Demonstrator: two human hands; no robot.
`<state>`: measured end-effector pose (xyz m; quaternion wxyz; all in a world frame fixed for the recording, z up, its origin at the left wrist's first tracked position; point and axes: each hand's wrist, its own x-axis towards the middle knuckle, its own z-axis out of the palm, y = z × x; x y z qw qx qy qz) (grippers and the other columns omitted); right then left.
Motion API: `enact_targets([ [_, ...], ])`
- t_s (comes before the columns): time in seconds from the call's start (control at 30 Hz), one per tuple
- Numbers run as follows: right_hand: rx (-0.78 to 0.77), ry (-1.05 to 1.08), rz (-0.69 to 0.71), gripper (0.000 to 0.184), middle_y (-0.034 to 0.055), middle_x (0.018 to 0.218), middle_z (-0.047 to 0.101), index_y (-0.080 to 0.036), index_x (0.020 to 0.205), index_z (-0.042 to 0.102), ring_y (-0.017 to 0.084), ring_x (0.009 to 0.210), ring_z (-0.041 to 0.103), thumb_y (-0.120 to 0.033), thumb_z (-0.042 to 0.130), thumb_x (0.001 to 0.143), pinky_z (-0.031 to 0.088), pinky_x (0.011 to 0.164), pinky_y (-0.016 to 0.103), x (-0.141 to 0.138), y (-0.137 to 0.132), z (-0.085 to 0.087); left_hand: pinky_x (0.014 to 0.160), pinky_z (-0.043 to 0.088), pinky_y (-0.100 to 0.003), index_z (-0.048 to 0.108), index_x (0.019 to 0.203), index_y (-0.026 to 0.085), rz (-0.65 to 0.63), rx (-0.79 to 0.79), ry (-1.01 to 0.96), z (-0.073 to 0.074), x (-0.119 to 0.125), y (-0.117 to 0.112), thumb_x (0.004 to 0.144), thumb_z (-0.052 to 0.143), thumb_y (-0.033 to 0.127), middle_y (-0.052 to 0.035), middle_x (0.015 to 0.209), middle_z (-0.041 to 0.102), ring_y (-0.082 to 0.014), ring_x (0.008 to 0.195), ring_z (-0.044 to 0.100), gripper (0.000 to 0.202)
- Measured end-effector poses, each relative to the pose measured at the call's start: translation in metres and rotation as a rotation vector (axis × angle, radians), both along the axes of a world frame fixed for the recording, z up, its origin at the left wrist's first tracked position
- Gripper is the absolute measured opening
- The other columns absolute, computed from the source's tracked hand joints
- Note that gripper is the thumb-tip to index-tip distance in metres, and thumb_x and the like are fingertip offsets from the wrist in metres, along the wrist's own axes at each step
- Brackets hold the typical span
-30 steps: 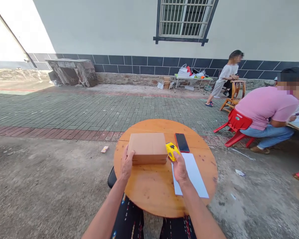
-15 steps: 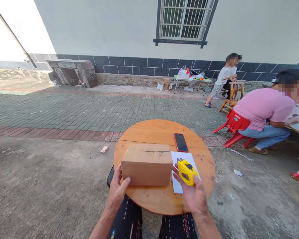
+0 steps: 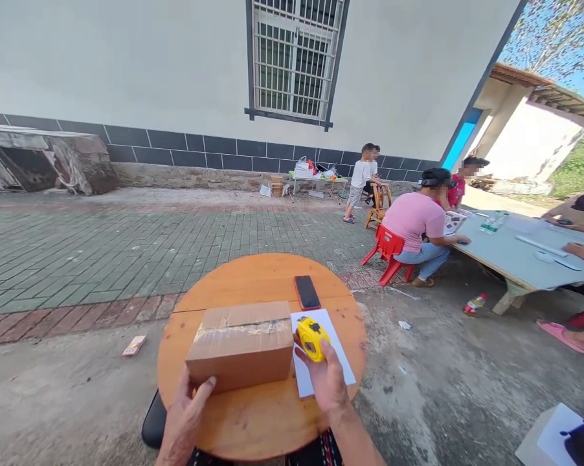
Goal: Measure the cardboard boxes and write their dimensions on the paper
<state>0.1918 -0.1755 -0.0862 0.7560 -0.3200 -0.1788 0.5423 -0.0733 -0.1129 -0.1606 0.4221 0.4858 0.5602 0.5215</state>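
Observation:
A closed brown cardboard box (image 3: 246,353) sits on the round wooden table (image 3: 243,427), with tape along its top. My left hand (image 3: 188,404) grips the box's near left corner, thumb on the front face and the other fingers partly hidden behind its side. In my right hand (image 3: 328,378) is a yellow tape measure (image 3: 313,339), held above the paper just right of the box. White paper (image 3: 338,353) lies flat under that hand. Beyond the paper rests a dark-screened phone (image 3: 307,292) with a red edge.
To the right, a person in a pink shirt (image 3: 408,220) sits on a red chair (image 3: 388,244) at a large grey table (image 3: 529,259). A child (image 3: 360,178) stands near a wooden chair (image 3: 378,206). A bottle (image 3: 475,304) and paper scraps lie on the ground.
The camera view has swung right, bringing more of the grey table into sight. My left hand stays on the box and my right hand still holds the tape measure.

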Motion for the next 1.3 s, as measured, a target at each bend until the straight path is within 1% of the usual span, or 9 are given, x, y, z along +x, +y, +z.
enact_targets([
  [0.13,-0.010,0.011,-0.016,0.043,0.0088,0.108,0.074,-0.021,0.104,0.073,0.029,0.101,0.068,-0.051,0.073,0.074,0.048,0.094,0.045,0.013,-0.019,0.007,0.106,0.042,-0.047,0.052,0.134,0.020,0.209,-0.002,-0.006,0.013,-0.005,-0.033,0.067,0.069,0.053,-0.0112,0.128,0.062,-0.0339,0.123,0.055,0.076],
  [0.23,0.021,-0.055,0.090,0.046,0.0100,0.104,0.074,-0.021,0.104,0.073,0.029,0.099,0.067,-0.053,0.074,0.071,0.048,0.093,0.043,0.014,-0.038,0.012,0.094,0.050,-0.041,0.065,0.111,0.018,0.221,-0.020,0.005,0.035,0.003,-0.068,0.068,0.067,0.056,-0.0089,0.103,0.071,-0.0296,0.102,0.064,0.057],
  [0.33,0.054,-0.193,0.251,0.052,0.0083,0.104,0.073,-0.022,0.110,0.069,0.026,0.092,0.065,-0.051,0.077,0.067,0.048,0.088,0.038,0.007,-0.052,0.019,0.077,0.053,-0.032,0.072,0.089,0.018,-0.088,-0.066,-0.020,0.066,0.026,-0.093,0.070,0.068,0.055,-0.0066,0.083,0.071,-0.0249,0.084,0.066,0.041],
  [0.53,0.035,-0.443,0.543,0.066,0.0046,0.105,0.068,-0.023,0.116,0.064,0.022,0.089,0.061,-0.053,0.080,0.060,0.047,0.078,0.029,0.000,-0.063,0.035,0.060,0.047,-0.024,0.070,0.088,0.016,-0.513,-0.213,-0.323,0.112,0.065,-0.096,0.076,0.069,0.057,-0.0071,0.079,0.070,-0.0177,0.070,0.062,0.043],
  [0.7,-0.052,-0.497,0.732,0.068,0.0056,0.096,0.065,-0.020,0.117,0.065,0.020,0.080,0.062,-0.064,0.074,0.066,0.048,0.063,0.025,0.000,-0.078,0.025,0.044,0.035,-0.019,0.055,0.069,0.016,-0.654,-0.431,-0.404,0.096,0.062,-0.104,0.068,0.075,0.063,-0.0004,0.052,0.058,-0.0094,0.045,0.049,0.050],
  [0.8,-0.134,-0.393,0.701,0.084,0.0103,0.120,0.059,-0.025,0.129,0.058,0.019,0.075,0.064,-0.076,0.070,0.063,0.043,0.046,0.020,-0.004,-0.090,0.005,0.040,0.033,-0.018,0.052,0.069,0.018,-0.675,-0.591,-0.517,0.074,0.059,-0.115,0.063,0.078,0.062,0.0017,0.049,0.057,-0.0084,0.040,0.048,0.052],
  [0.9,-0.139,-0.354,0.683,0.105,0.0109,0.130,0.055,-0.028,0.129,0.055,0.021,0.082,0.065,-0.075,0.083,0.040,0.052,0.062,0.028,-0.010,-0.098,-0.011,0.037,0.031,-0.017,0.049,0.067,0.019,-0.682,-0.689,-0.602,0.054,0.060,-0.122,0.055,0.083,0.063,0.0034,0.045,0.055,-0.0084,0.037,0.048,0.057],
  [1.03,-0.070,-0.528,0.682,0.077,0.0037,0.102,0.063,-0.026,0.108,0.061,0.018,0.080,0.060,-0.060,0.090,0.045,0.048,0.072,0.028,-0.012,-0.094,-0.012,0.037,0.030,-0.018,0.046,0.065,0.020,-0.694,-0.677,-0.620,0.052,0.066,-0.121,0.047,0.084,0.068,0.0038,0.042,0.052,-0.0088,0.036,0.047,0.063],
  [1.3,-0.271,-0.864,0.211,0.052,0.0025,0.086,0.068,-0.024,0.099,0.063,0.018,0.065,0.057,-0.051,0.080,0.058,0.044,0.056,0.027,0.039,-0.071,0.038,0.050,0.035,-0.022,0.051,0.055,0.018,-0.412,-0.282,-0.349,0.149,0.004,-0.063,0.064,0.075,0.048,0.0018,0.046,0.052,-0.0094,0.046,0.045,0.039],
])
